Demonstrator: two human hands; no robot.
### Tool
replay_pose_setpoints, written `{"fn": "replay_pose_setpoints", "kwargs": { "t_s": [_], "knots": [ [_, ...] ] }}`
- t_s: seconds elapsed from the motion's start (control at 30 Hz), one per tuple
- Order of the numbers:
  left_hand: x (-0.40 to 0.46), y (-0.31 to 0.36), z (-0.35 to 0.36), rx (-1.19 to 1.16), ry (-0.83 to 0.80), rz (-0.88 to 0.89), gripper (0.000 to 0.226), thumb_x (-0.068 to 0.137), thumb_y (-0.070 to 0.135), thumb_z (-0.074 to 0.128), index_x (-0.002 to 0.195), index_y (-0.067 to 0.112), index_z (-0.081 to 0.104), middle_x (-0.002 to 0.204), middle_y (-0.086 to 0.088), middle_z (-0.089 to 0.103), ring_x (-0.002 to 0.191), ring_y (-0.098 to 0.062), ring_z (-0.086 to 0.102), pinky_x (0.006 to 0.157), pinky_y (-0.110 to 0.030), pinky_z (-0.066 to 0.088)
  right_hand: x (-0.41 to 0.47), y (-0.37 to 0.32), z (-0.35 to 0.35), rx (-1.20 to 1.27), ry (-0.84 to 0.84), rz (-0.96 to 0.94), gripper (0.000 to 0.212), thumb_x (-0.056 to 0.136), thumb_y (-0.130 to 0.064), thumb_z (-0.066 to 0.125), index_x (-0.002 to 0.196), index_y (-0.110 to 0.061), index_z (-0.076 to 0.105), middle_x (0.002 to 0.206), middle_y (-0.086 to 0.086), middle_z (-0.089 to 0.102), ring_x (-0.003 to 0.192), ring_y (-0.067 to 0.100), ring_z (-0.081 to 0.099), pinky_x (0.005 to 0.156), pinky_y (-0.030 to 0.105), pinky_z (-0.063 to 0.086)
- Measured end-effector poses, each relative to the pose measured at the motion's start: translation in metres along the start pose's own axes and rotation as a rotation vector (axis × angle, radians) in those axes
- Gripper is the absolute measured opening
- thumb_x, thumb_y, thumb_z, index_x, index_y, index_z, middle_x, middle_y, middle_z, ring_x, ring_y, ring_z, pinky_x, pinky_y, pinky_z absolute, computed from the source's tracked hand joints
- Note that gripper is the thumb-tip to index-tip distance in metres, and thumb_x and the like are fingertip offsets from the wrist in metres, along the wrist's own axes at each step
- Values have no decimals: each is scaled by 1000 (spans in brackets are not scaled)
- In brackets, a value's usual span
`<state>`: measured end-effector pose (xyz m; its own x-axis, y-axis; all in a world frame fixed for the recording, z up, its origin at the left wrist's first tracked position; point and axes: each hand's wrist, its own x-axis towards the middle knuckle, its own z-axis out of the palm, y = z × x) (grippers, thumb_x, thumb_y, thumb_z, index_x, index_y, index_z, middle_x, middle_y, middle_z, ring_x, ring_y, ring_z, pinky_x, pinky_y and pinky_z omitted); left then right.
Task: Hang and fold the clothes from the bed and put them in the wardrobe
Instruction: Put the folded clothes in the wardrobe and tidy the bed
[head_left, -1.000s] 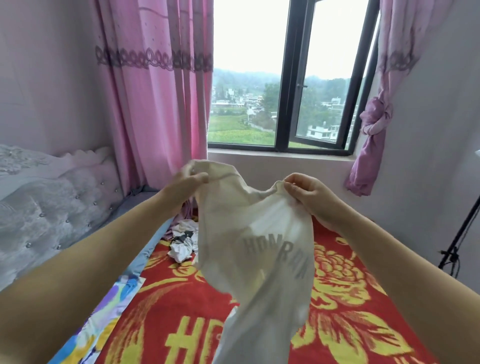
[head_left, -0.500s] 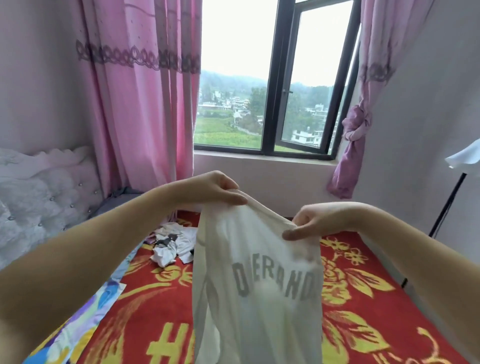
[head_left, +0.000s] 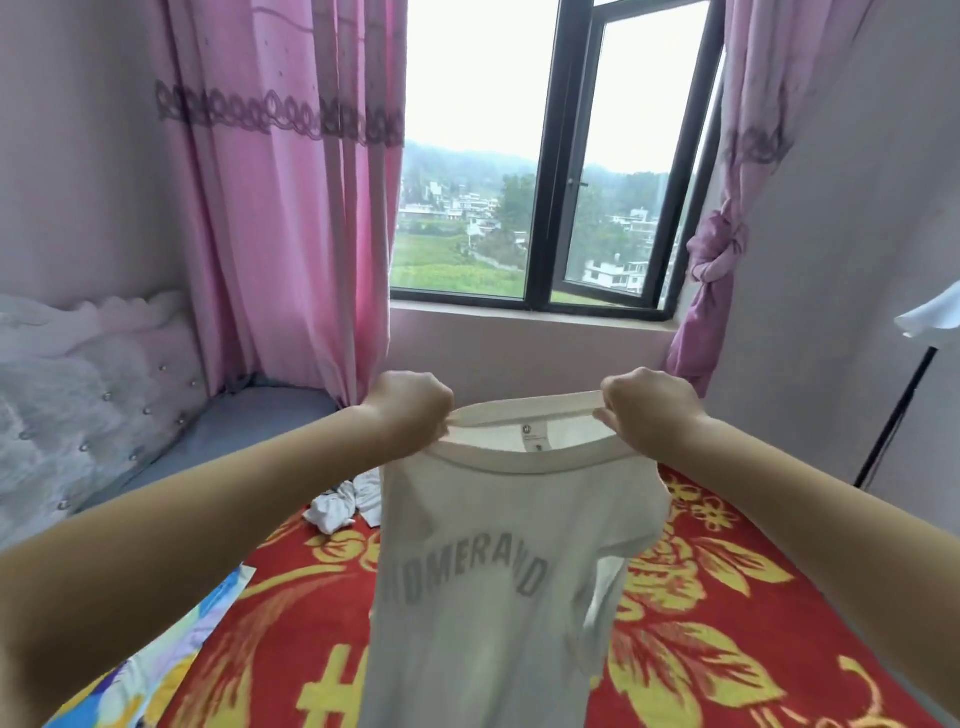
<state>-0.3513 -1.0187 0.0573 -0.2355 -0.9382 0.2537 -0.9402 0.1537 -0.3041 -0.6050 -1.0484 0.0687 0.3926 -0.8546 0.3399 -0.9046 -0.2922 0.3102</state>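
Note:
A cream T-shirt (head_left: 493, 582) with grey lettering hangs in front of me above the bed. My left hand (head_left: 410, 410) grips the left side of its neckline and my right hand (head_left: 644, 405) grips the right side, stretching the collar open so the label inside shows. The shirt's lower part drops out of view at the bottom. Behind it, a crumpled pile of white clothes (head_left: 343, 504) lies on the red and yellow floral blanket (head_left: 727, 597).
A grey tufted headboard (head_left: 88, 410) stands at the left. Pink curtains (head_left: 280, 208) frame a dark window (head_left: 540, 156) ahead. A black stand leg (head_left: 898, 415) leans by the right wall. A colourful sheet (head_left: 156, 670) shows at the bed's lower left.
Both hands have shifted from bunched fabric to the collar's two sides and spread apart. The shirt now hangs straighter with its neckline open.

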Motion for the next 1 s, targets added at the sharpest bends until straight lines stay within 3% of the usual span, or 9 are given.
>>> {"fn": "replay_pose_setpoints", "kwargs": {
  "t_s": [0.1, 0.2, 0.37, 0.47, 0.57, 0.63, 0.77, 0.87, 1.0],
  "knots": [
    [2, -12, 1, -284, 210, -62, 38, 96, 33, 52, 62, 16, 53, 63, 2, 53, 71, -25, 62, 70, -34, 54, 5, -3, 3, -75, -12, 91, 34, 95, -42, 53, 106, -12, 46, 95, 6, 66, 89, 28, 66, 52, 29, 35],
    [4, -21, -6, -440, 343, -108, 43, 95, 31, 55, 55, 15, 52, 51, 5, 47, 55, -19, 55, 65, -33, 54, 12, -5, 10, -131, -29, 90, 8, 94, -23, 50, 98, -17, 53, 99, 2, 65, 91, 25, 64, 51, 25, 31],
    [10, -34, -29, -458, 470, -193, 38, 93, 32, 58, 61, 11, 61, 64, -3, 56, 63, -21, 58, 59, -28, 44, 27, 7, -6, -108, 0, 170, 19, 91, -25, 52, 100, -17, 66, 109, 8, 50, 107, 27, 46, 91, 40, 35],
    [16, -48, -35, -549, 481, -263, 31, 89, 20, 57, 61, 15, 45, 73, 0, 44, 63, -16, 44, 54, -24, 33, 32, 21, -22, 334, 6, 256, 11, 90, -25, 53, 96, -17, 58, 106, 7, 49, 105, 26, 47, 91, 39, 40],
    [22, -62, -21, -1025, 442, -337, 26, 86, 4, 50, 67, 16, 38, 64, 1, 38, 58, -12, 35, 47, -16, 30, 32, 32, -23, 848, -91, 274, 8, 85, -13, 50, 88, -13, 57, 88, 5, 55, 81, 19, 49, 65, 29, 38],
    [18, -66, -11, -1311, 410, -304, 21, 89, -1, 46, 75, 14, 45, 63, 2, 44, 54, -8, 41, 46, -12, 34, 25, 34, -21, 1017, -170, 201, 8, 73, -22, 52, 71, -15, 55, 73, 1, 50, 73, 16, 43, 62, 26, 31],
    [7, -70, -4, -1259, 330, -119, 21, 92, 2, 46, 72, 5, 50, 56, 4, 38, 47, -3, 34, 48, -15, 31, 16, 38, -13, 1174, -89, 94, 12, 69, -26, 44, 61, -16, 43, 64, -1, 41, 67, 13, 38, 67, 30, 29],
    [3, -75, -5, -1301, 344, -66, 27, 81, 24, 52, 70, 0, 48, 57, 1, 33, 48, -6, 30, 46, -16, 27, 14, 38, -17, 1359, -14, 11, 10, 73, -22, 47, 66, -15, 47, 61, -7, 45, 58, 4, 42, 60, 22, 34],
    [-1, -88, -6, -1390, 312, -126, 66, 67, 60, 62, 77, -5, 55, 61, -6, 44, 54, -14, 41, 47, -21, 37, 10, 33, -27, 1424, 58, -119, 22, 80, -29, 55, 68, -16, 43, 61, -8, 39, 53, 3, 36, 48, 15, 30]
  ]
}}
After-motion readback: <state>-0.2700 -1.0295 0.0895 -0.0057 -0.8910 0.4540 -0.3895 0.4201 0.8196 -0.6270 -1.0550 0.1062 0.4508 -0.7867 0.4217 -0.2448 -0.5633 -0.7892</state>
